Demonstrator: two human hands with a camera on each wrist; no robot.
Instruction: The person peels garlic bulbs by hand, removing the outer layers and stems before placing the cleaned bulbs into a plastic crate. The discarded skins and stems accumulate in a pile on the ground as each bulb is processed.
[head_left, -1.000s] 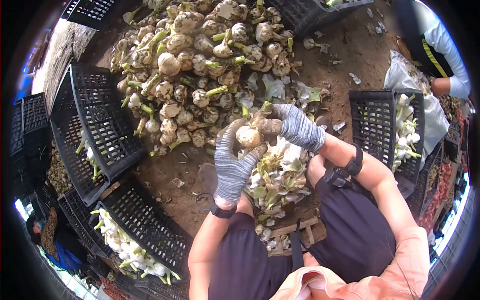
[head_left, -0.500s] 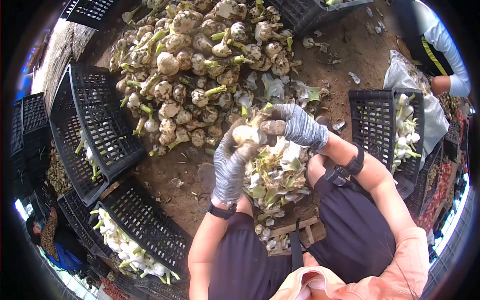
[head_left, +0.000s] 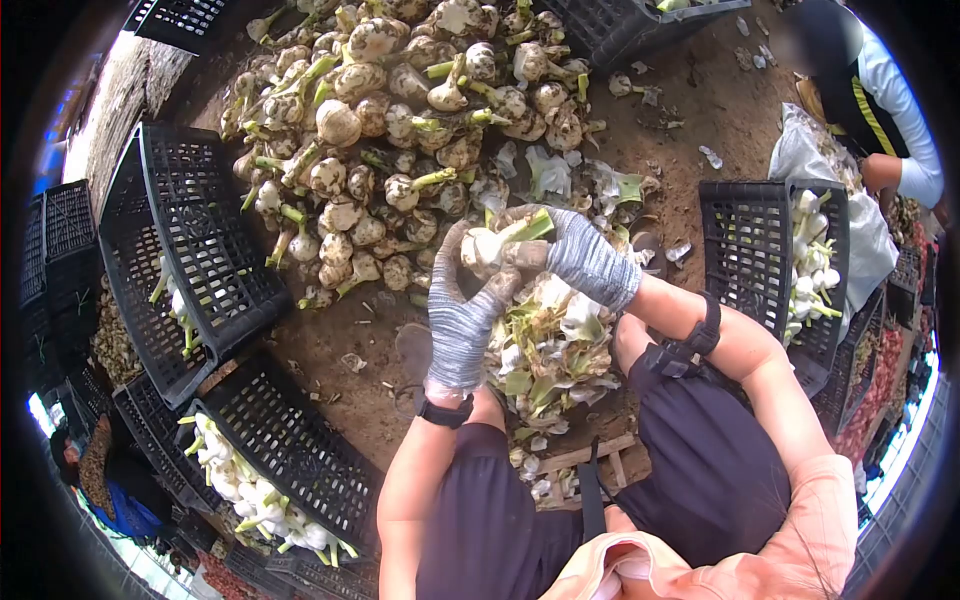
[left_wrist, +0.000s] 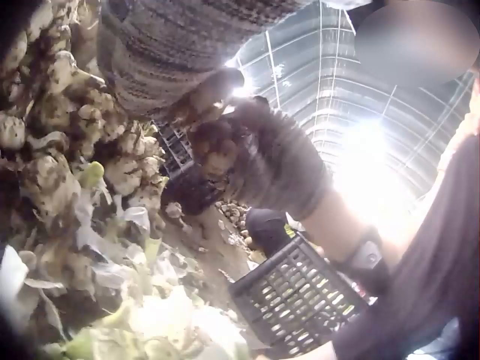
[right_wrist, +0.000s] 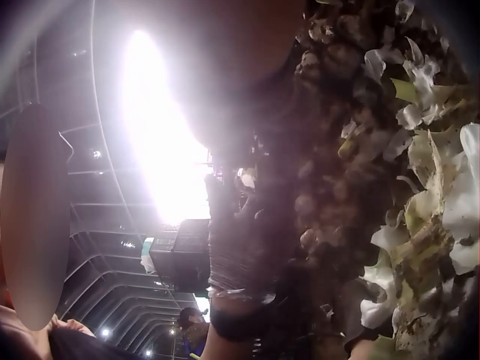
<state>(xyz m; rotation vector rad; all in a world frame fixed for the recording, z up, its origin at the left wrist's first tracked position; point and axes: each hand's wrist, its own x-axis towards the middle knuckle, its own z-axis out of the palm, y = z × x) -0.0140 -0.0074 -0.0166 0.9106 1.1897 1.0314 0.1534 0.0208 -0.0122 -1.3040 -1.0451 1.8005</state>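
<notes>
A pale garlic bulb with a cut green stem is held between both gloved hands in the head view. The left hand curls its fingers and thumb round the bulb's left and lower side. On the other side, the right hand pinches at the bulb and stem. Below the hands lies a heap of peeled skins and leaves. Beyond them is a large pile of soil-marked bulbs. Both wrist views are dark or glare-struck, and the bulb's detail there is unclear.
Black crates stand at the left, lower left and right; white bulbs lie in some. A wooden stool sits between the knees. Another person's sleeve shows at upper right, beside a whitish sack.
The bulb has turned, so its stem now points right and shows more plainly. Both hands have shifted slightly, and the right fingers have moved closer over the bulb.
</notes>
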